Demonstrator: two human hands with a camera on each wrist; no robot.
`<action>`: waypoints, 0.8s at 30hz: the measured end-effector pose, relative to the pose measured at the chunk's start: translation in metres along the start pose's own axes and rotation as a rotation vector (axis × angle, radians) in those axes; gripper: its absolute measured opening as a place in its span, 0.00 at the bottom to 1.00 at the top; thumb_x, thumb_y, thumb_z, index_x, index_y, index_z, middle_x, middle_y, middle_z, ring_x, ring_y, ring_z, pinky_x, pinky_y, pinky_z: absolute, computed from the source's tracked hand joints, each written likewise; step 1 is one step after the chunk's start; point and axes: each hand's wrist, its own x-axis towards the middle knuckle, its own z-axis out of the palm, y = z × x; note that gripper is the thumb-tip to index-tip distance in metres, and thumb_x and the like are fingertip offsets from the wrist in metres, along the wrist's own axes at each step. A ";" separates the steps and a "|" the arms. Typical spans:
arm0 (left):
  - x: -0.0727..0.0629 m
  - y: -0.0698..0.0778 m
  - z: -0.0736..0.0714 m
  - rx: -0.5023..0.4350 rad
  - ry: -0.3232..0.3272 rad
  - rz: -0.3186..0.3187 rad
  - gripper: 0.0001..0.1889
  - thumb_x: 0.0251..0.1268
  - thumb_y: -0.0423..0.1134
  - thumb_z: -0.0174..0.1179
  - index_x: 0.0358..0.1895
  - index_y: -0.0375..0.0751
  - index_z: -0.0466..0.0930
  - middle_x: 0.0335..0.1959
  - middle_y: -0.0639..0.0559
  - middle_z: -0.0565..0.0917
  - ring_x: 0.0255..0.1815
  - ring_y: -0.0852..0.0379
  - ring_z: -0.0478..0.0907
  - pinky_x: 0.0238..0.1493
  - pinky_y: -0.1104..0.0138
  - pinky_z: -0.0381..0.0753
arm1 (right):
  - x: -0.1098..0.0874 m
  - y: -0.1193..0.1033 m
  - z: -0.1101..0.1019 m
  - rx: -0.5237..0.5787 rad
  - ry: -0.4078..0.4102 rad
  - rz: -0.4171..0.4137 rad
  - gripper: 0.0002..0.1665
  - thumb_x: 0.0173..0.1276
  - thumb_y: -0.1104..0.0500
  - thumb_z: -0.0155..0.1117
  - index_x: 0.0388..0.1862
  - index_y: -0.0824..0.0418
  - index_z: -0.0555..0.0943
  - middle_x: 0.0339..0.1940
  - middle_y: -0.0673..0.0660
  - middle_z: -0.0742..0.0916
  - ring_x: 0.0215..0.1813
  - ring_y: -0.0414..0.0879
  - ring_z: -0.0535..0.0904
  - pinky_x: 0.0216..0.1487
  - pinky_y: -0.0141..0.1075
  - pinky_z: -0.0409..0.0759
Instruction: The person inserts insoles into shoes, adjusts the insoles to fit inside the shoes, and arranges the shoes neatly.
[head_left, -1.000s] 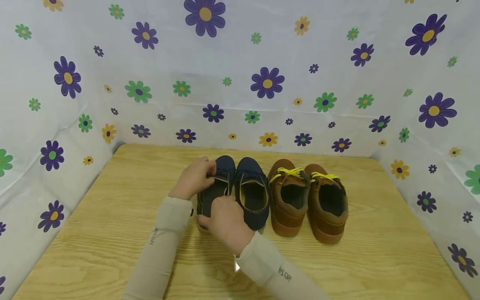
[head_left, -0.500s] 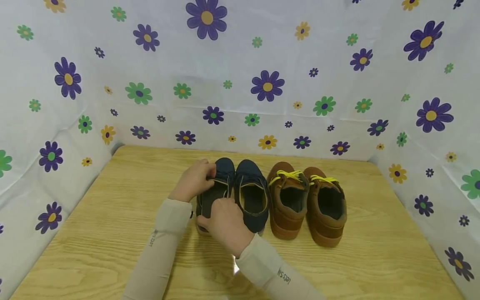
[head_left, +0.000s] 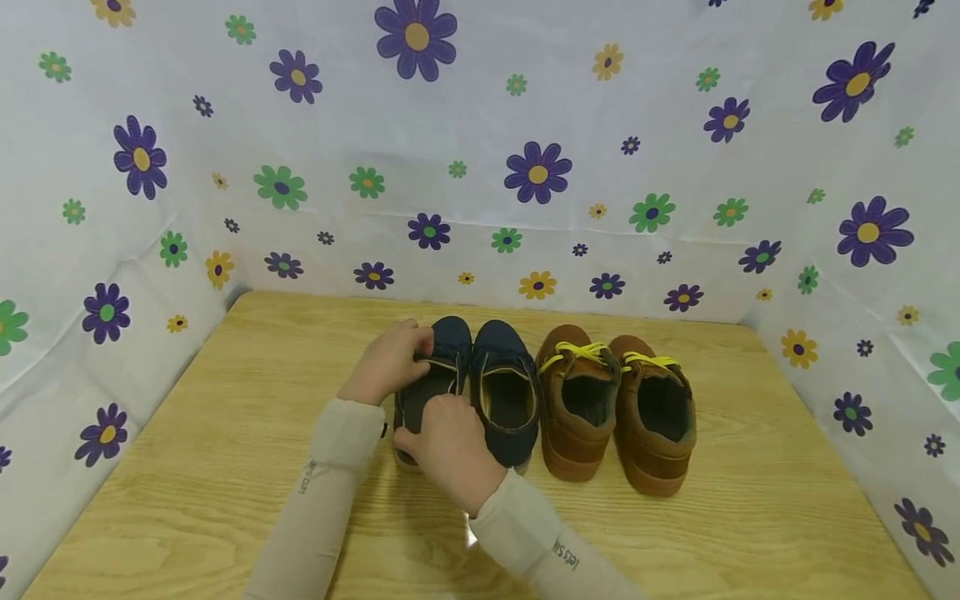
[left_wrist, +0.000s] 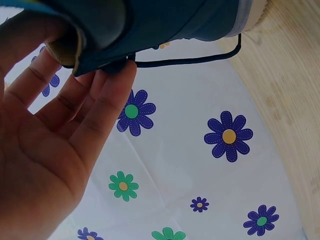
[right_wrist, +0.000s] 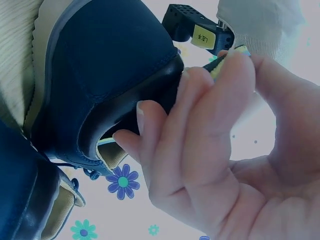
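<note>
Two navy shoes stand side by side on the table, toes pointing away. My left hand (head_left: 384, 360) grips the side of the left navy shoe (head_left: 452, 330) near its laces. In the left wrist view its fingers curl at the opening of that shoe (left_wrist: 185, 20), and a dark lace (left_wrist: 190, 62) hangs in a loop. My right hand (head_left: 453, 450) is over the heel of the same shoe. In the right wrist view its thumb and fingers pinch a dark insole (right_wrist: 218, 66) with a yellow edge, which runs into the shoe (right_wrist: 110, 50). The insole's front part is hidden.
The other navy shoe (head_left: 501, 343) stands just right of the gripped one. Further right is a pair of brown shoes with yellow laces, the nearer brown shoe (head_left: 573, 450) beside the navy pair. A flowered cloth (head_left: 480, 192) bounds the wooden table (head_left: 750, 450) behind and at the sides.
</note>
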 end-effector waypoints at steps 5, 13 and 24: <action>0.000 0.000 0.001 0.005 -0.005 0.003 0.09 0.55 0.28 0.63 0.27 0.43 0.72 0.28 0.49 0.69 0.30 0.52 0.65 0.31 0.61 0.68 | 0.000 0.000 0.000 0.004 0.011 -0.001 0.30 0.62 0.48 0.68 0.07 0.58 0.68 0.15 0.53 0.74 0.18 0.45 0.70 0.19 0.32 0.68; 0.000 -0.001 0.000 0.017 -0.010 -0.002 0.08 0.56 0.29 0.63 0.28 0.42 0.73 0.28 0.49 0.70 0.30 0.52 0.67 0.31 0.60 0.69 | 0.003 -0.001 0.002 0.040 0.005 0.019 0.31 0.63 0.49 0.67 0.06 0.57 0.66 0.12 0.51 0.71 0.13 0.43 0.67 0.14 0.30 0.63; 0.000 0.001 0.000 0.011 -0.016 -0.009 0.09 0.56 0.29 0.64 0.28 0.43 0.73 0.29 0.49 0.70 0.30 0.52 0.67 0.32 0.60 0.69 | 0.009 -0.001 -0.006 0.072 -0.012 0.019 0.31 0.65 0.49 0.67 0.07 0.57 0.66 0.11 0.50 0.69 0.13 0.42 0.66 0.15 0.29 0.63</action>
